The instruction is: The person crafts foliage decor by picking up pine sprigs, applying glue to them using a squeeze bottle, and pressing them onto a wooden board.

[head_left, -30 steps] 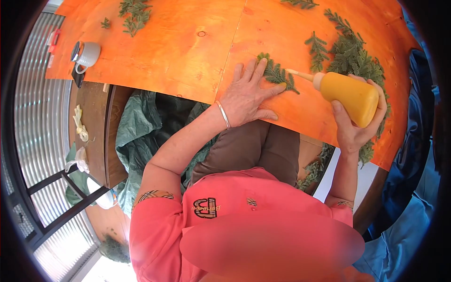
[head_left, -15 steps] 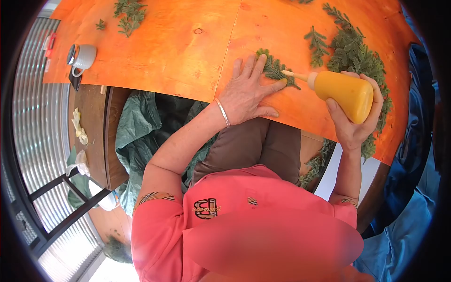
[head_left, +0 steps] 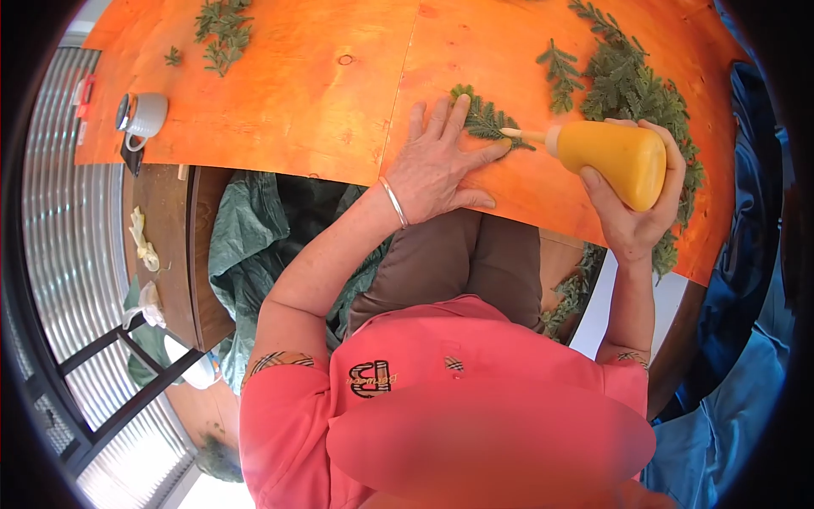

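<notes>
My left hand (head_left: 437,165) lies on the orange tabletop with its fingers spread. Its index finger and thumb side rest by a small green fir sprig (head_left: 485,120), touching its edge. In my right hand (head_left: 632,216) is a yellow squeeze bottle (head_left: 612,159), tilted with its long pale nozzle pointing left. The nozzle tip is at the lower part of the sprig; whether it touches or hovers just over it, I cannot tell. No glue or other liquid can be made out at the tip.
A pile of fir branches (head_left: 623,85) lies at the right, with a single sprig (head_left: 560,76) beside it. More sprigs (head_left: 225,34) are at the far left. A grey mug (head_left: 148,114) stands near the left edge of the orange wooden table (head_left: 297,110). Green sheeting (head_left: 246,220) hangs below.
The whole view has shifted slightly to the left. Both hands, the bottle and the sprig keep nearly the same places relative to each other.
</notes>
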{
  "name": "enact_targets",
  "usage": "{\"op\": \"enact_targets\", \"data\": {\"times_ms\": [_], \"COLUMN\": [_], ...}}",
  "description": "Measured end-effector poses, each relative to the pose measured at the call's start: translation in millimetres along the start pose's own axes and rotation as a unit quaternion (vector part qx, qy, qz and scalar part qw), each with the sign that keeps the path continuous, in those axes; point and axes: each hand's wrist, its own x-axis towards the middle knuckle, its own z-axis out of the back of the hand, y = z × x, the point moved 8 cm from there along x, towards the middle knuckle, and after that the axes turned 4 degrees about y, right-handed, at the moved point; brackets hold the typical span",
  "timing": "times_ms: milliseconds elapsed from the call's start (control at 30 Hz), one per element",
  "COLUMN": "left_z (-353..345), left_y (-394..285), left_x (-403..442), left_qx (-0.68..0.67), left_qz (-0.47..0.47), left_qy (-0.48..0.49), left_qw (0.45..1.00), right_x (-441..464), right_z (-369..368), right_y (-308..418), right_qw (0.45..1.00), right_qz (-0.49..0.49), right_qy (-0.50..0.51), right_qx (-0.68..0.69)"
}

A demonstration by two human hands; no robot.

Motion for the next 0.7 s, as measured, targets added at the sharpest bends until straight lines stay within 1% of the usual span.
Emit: {"op": "enact_targets", "data": {"times_ms": [167,267,367,467,567,700], "left_z": [0,0,0,-1,-2,-1], "left_y": [0,-1,-1,-1,-1,-1], "left_x": [0,1,1,1,0,0], "left_qx": [0.001,-0.002,-0.002,0.006,0.009,0.010], "left_qz": [-0.007,-0.004,-0.003,-0.004,-0.005,-0.008], "left_qy": [0.013,0.020,0.023,0.019,0.014,0.008], "left_qw": [1.000,1.000,1.000,1.000,1.000,1.000], "right_x": [-9,-12,-12,-7,-5,-10], "right_z": [10,17,22,13,2,6], "right_y": [-7,-5,-4,3,-1,-3], "right_qw": [0.999,1.000,0.998,0.998,1.000,1.000], "right_qz": [-0.029,-0.017,-0.008,0.011,0.014,-0.004], "right_qy": [-0.010,-0.019,-0.044,-0.043,-0.019,-0.020], "right_qx": [0.016,0.008,0.047,0.032,0.009,0.007]}}
